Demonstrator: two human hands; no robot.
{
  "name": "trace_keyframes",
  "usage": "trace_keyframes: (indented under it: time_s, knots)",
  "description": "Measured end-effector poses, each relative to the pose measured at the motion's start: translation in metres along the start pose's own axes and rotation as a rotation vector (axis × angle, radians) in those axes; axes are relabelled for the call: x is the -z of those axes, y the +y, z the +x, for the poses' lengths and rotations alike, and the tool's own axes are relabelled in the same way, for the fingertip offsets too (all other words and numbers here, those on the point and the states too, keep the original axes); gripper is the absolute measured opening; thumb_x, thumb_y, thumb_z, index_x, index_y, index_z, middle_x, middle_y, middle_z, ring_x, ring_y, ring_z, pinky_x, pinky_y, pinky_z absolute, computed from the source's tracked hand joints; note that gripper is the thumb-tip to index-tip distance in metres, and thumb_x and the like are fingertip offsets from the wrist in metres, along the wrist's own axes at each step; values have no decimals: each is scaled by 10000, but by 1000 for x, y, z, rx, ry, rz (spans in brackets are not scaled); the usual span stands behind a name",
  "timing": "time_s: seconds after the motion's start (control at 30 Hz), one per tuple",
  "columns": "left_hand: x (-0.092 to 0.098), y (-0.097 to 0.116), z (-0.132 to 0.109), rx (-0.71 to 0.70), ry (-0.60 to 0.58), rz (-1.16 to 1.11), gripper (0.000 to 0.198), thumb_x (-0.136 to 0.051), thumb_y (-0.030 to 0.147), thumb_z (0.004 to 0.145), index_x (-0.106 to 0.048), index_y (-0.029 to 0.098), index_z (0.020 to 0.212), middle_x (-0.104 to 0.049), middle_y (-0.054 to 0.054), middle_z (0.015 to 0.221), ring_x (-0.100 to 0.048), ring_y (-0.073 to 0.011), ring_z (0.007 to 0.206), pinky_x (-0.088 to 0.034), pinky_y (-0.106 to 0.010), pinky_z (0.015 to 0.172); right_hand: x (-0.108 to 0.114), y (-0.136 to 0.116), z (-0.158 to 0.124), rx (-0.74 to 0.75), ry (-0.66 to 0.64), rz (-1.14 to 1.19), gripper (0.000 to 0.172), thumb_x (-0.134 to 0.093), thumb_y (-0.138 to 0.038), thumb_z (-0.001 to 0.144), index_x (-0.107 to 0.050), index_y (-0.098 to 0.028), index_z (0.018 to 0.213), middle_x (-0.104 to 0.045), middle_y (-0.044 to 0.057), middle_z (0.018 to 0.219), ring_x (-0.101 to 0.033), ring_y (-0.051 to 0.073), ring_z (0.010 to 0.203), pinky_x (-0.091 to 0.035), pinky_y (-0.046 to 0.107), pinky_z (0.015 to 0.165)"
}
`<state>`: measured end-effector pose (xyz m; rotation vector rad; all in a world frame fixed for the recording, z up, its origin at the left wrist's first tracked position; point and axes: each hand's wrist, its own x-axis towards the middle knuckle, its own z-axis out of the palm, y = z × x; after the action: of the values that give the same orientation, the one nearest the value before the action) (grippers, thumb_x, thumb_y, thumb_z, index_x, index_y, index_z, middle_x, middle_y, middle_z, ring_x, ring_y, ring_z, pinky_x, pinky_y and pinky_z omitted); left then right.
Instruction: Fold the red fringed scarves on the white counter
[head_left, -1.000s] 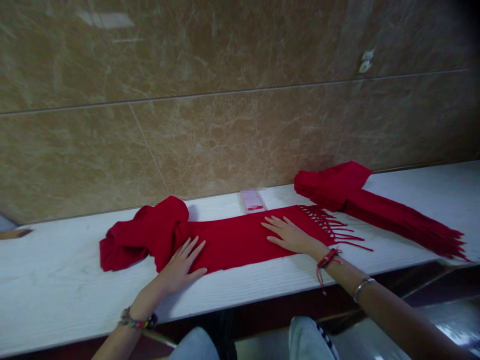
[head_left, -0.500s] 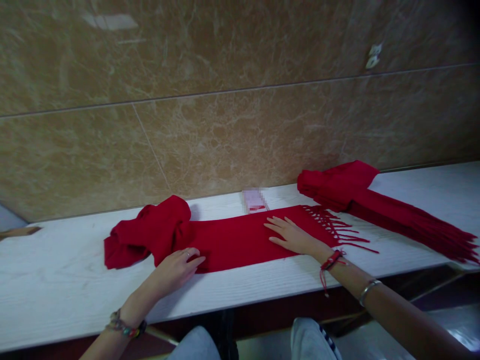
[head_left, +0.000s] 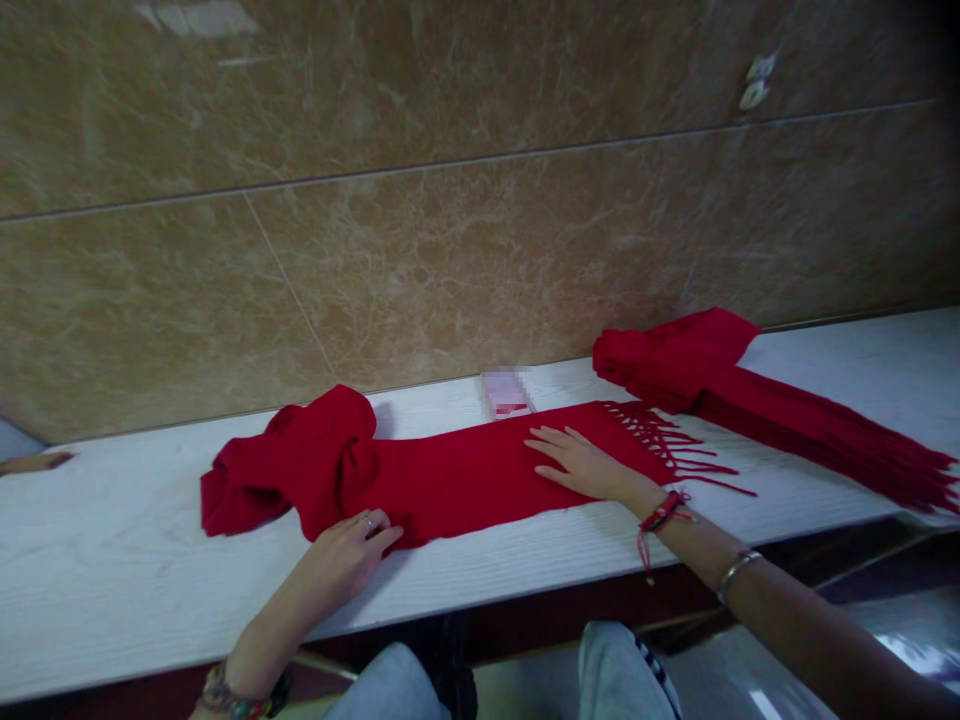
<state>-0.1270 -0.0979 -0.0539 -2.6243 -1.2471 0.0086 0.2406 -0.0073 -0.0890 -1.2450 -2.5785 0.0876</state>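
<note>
A red scarf (head_left: pixel 465 470) lies on the white table, its right part spread flat and its left part bunched in a loose heap. Knotted fringe trails from its right end. At the scarf's near edge, beside the heap, the fingers of my left hand (head_left: pixel 351 552) are curled in and closed on the cloth; the fingertips are partly hidden. My right hand (head_left: pixel 581 465) rests flat on the scarf near the fringe, fingers stretched and a little apart. A second red scarf (head_left: pixel 675 370), folded, with long fringe, lies at the right, close to the first one's fringe.
Behind the white table (head_left: pixel 112 580) rises a brown marble-tiled wall (head_left: pixel 420 270). A small pale packet (head_left: pixel 506 392) lies between scarf and wall. At the far left is a brown wooden piece (head_left: pixel 34 463). My knees are below the table's front edge.
My left hand has shifted slightly left and down, its fingers more curled at the scarf's edge. My right hand stays flat on the cloth. The whole view has shifted a little.
</note>
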Motion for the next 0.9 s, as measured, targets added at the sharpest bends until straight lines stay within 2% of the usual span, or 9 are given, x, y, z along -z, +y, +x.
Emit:
trace_keyframes:
  time_s: [0.13,0.3,0.37,0.47,0.6,0.73,0.83,0.9]
  knots:
    - [-4,-2,-2,28,10,-45,344,-389,76,798,-597,217,1033,-582,-68,941,-567,-154,818,-487,-271,739,-1,1,0,-1,-1,-20,491,-309,-474,860,-410,-217,1266,-370,87,1344,-285,226,1245,-200,478,1008]
    - [-17,-21,-10,143,99,-125,350,-439,273,816,-528,230,1152,-506,-92,1147,-487,-212,1044,-433,-347,879,-1,1,-1,6,8,-10,490,-310,-476,859,-399,-231,1274,-375,81,1341,-291,227,1242,-208,480,1004]
    - [-21,-31,-14,179,76,-146,395,-413,310,831,-472,233,1214,-453,-95,1235,-449,-218,1104,-413,-354,906,-1,0,-2,7,19,-13,487,-304,-471,863,-400,-229,1275,-370,80,1345,-285,224,1246,-203,473,1008]
    - [-21,-40,-19,188,37,-149,399,-376,272,840,-455,241,1230,-432,-89,1272,-436,-218,1121,-407,-370,912,-1,0,-3,6,26,-16,479,-292,-459,870,-405,-226,1272,-378,75,1340,-290,219,1243,-202,467,1011]
    - [-14,-35,-19,123,110,-96,401,-390,171,796,-523,255,1164,-500,-77,1193,-467,-219,1077,-414,-385,897,-1,0,-2,-2,34,-3,475,-303,-463,863,-420,-229,1261,-392,76,1331,-298,222,1240,-209,470,1008]
    - [-12,-27,-18,47,193,-75,346,-368,119,800,-608,215,1029,-595,-81,959,-562,-183,868,-482,-320,760,1,-1,0,49,55,-3,464,-337,-433,860,-439,-196,1245,-418,86,1309,-323,215,1224,-210,442,1021]
    - [-11,-25,-17,22,252,-87,321,-352,123,817,-638,196,942,-605,-72,886,-575,-157,802,-492,-271,706,2,-2,0,89,57,10,452,-350,-404,862,-439,-181,1245,-431,87,1298,-341,212,1212,-215,427,1026]
    - [-9,-25,-17,56,294,-91,303,-359,159,826,-646,197,917,-602,-67,872,-570,-151,799,-491,-265,712,1,-2,1,80,54,22,449,-358,-399,860,-451,-171,1235,-435,98,1293,-352,219,1204,-241,424,1017]
